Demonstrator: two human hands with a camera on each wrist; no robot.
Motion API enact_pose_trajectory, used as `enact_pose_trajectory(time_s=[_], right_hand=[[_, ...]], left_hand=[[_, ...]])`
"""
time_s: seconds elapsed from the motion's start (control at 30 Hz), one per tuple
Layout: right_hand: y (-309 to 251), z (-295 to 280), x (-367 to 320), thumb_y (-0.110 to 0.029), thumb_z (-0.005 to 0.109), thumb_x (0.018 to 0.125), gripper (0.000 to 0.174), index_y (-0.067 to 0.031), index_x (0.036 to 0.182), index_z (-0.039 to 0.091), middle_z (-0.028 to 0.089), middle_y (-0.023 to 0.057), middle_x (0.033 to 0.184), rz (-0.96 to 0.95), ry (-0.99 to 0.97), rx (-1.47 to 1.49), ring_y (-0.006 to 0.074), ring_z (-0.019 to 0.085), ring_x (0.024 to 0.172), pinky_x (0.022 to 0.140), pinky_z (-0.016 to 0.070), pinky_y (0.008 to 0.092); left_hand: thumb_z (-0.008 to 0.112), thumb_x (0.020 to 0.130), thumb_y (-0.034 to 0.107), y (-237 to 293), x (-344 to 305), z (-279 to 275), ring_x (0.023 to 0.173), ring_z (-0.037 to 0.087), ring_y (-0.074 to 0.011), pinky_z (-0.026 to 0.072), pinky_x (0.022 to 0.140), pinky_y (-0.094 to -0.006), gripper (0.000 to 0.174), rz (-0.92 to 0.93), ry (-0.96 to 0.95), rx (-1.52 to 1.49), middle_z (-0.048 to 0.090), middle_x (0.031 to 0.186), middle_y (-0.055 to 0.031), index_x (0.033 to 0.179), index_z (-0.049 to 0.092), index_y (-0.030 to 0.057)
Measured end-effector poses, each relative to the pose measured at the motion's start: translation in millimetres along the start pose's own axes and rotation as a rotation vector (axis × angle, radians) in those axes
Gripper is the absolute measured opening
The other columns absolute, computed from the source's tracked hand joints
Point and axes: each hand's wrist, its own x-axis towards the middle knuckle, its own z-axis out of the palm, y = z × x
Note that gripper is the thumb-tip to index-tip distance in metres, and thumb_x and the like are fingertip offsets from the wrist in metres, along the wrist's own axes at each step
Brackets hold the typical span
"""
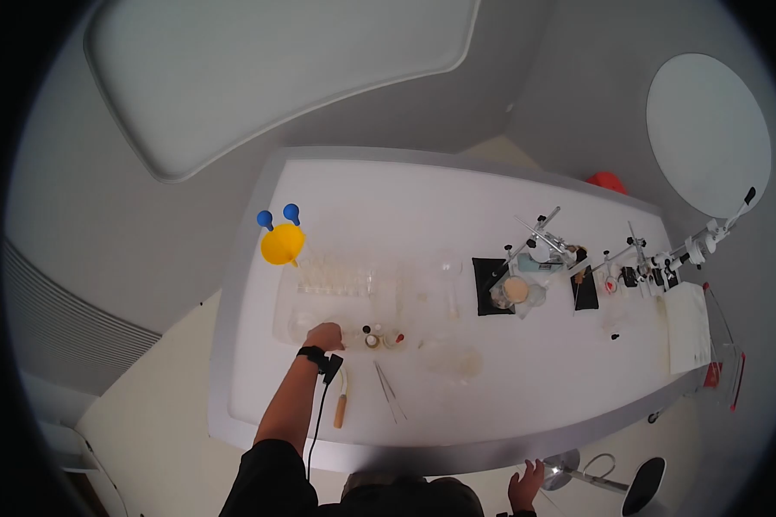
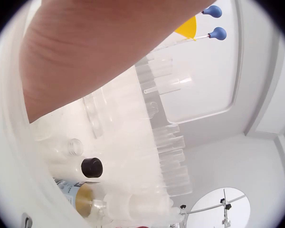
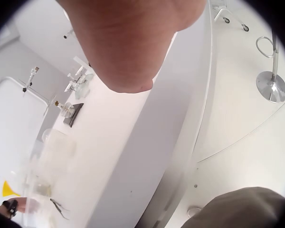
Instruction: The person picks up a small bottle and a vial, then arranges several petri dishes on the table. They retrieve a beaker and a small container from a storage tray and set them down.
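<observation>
The left hand [image 1: 323, 336] reaches over the left part of the work table, beside a group of small bottles [image 1: 372, 341]. Its fingertips are hidden, so whether it holds anything cannot be told. In the left wrist view the hand [image 2: 85, 52] fills the upper left, with a black-capped bottle [image 2: 91, 167] and an amber-filled bottle [image 2: 84, 199] below it. Off the table's front edge, the right hand [image 1: 526, 487] hangs with fingers apart and relaxed, holding nothing; its near part [image 3: 133, 47] shows large in the right wrist view.
Clear tubes [image 1: 336, 277] stand behind the bottles, near a yellow funnel [image 1: 283, 245] and blue bulbs [image 1: 291, 214]. A wooden-handled tool [image 1: 341, 410] and tweezers [image 1: 388, 389] lie in front. Clamp stands [image 1: 494, 284], a white cloth [image 1: 688, 327] and a stool [image 1: 643, 487] are to the right.
</observation>
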Motion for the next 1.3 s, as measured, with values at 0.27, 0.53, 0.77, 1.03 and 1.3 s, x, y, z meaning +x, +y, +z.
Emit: enact_pose_trajectory(time_s=[0.27, 0.53, 0.77, 1.03, 1.3], right_hand=[[-17.1, 14.1, -23.1, -0.008, 0.070, 0.077, 0.054, 0.0002, 0.128, 0.056, 0.043, 0.0298, 0.142, -0.091, 0.020, 0.059, 0.0490, 0.038, 0.136, 0.113, 0.0324, 0.0588], [-5.0, 12.4, -35.3, -0.009, 0.071, 0.076, 0.054, 0.0001, 0.127, 0.057, 0.044, 0.0296, 0.141, -0.126, 0.075, 0.100, 0.0487, 0.039, 0.136, 0.111, 0.0334, 0.0590], [-70.0, -29.4, -15.6, -0.013, 0.075, 0.078, 0.051, -0.0016, 0.126, 0.058, 0.054, 0.0254, 0.133, -0.298, 0.051, 0.368, 0.0438, 0.052, 0.124, 0.106, 0.0431, 0.0502], [-104.2, -78.3, -63.3, -0.022, 0.077, 0.081, 0.047, -0.0059, 0.121, 0.061, 0.062, 0.0163, 0.124, -0.659, -0.061, 0.680, 0.0379, 0.057, 0.119, 0.099, 0.0479, 0.0459], [-31.6, -54.3, -120.3, -0.023, 0.065, 0.093, 0.024, -0.0034, 0.108, 0.064, 0.067, 0.0208, 0.100, -0.402, -0.138, 0.805, 0.0422, 0.063, 0.098, 0.083, 0.0502, 0.0493]], left_hand=[[0.085, 0.066, 0.022, -10.7, -13.6, -10.4, 0.099, 0.070, -0.0335, 0.0569, 0.084, -0.0441, 0.033, 0.221, 0.158, -0.023, 0.074, 0.099, -0.0128, 0.096, 0.076, 0.0098], [0.076, 0.069, 0.007, 24.6, -107.1, -55.9, 0.090, 0.068, -0.0341, 0.0551, 0.080, -0.0429, 0.024, 0.166, 0.506, -0.358, 0.070, 0.090, -0.0152, 0.093, 0.069, 0.0060], [0.065, 0.077, 0.005, 188.0, -302.8, -13.4, 0.092, 0.065, -0.0392, 0.0536, 0.082, -0.0475, 0.025, 0.491, 0.669, -0.307, 0.067, 0.095, -0.0194, 0.102, 0.066, 0.0036], [0.067, 0.084, 0.014, 333.6, -408.7, 121.2, 0.100, 0.064, -0.0372, 0.0512, 0.088, -0.0452, 0.027, 0.861, 0.224, -0.302, 0.068, 0.101, -0.0168, 0.109, 0.064, 0.0036], [0.069, 0.090, 0.025, 354.7, -456.2, 156.8, 0.109, 0.063, -0.0363, 0.0504, 0.094, -0.0441, 0.036, 0.852, 0.141, -0.251, 0.066, 0.114, -0.0172, 0.120, 0.064, 0.0060]])
